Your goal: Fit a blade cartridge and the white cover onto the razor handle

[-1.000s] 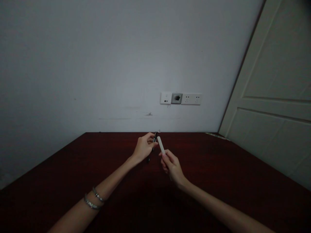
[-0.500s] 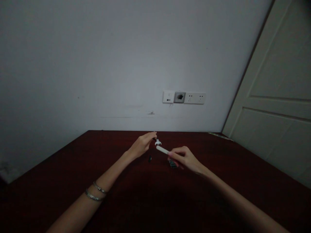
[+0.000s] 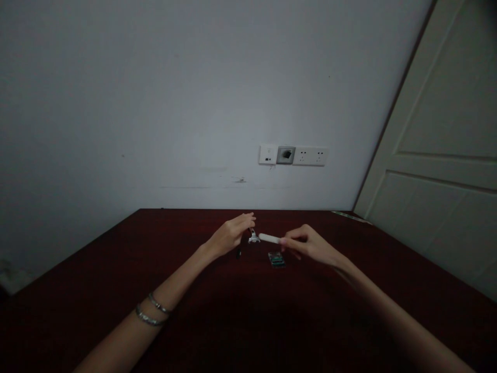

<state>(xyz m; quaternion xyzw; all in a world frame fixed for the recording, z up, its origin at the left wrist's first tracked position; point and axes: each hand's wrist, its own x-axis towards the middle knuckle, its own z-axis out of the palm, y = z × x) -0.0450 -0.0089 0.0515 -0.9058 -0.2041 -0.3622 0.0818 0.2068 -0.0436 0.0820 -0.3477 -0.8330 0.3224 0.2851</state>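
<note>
Where the dark red tabletop [image 3: 240, 311] meets the pale wall [image 3: 194, 93], a straight far edge runs beyond the packet [image 3: 277, 259], the landmark for all positions. Beyond and above the packet, a row of wall sockets [image 3: 310, 157] is fixed to the wall; far to its right stands a pale panelled door [image 3: 446, 119], with a thin light strip [image 3: 351, 217] at the tabletop's far right corner. Side edges slant outward, giving broad room for movement left and right of the packet, and the surface continues from it to the bottom of the view, in deep shadow.

Just beyond the packet is the white stick [image 3: 269, 238]. Its long axis lies nearly crosswise, the rounded tip pointing left at the silver head [image 3: 253, 238] of a tool; whether these 2 touch cannot be told. To the packet's right, the right hand [image 3: 306, 243] pinches the stick's right end between thumb and bent fingers. To the packet's left, the left hand [image 3: 233, 233] is partly closed on the tool, whose handle is mostly hidden; 2 bracelets [image 3: 149, 319] ring the forearm. A small dark piece [image 3: 238, 254] shows left of the packet.
</note>
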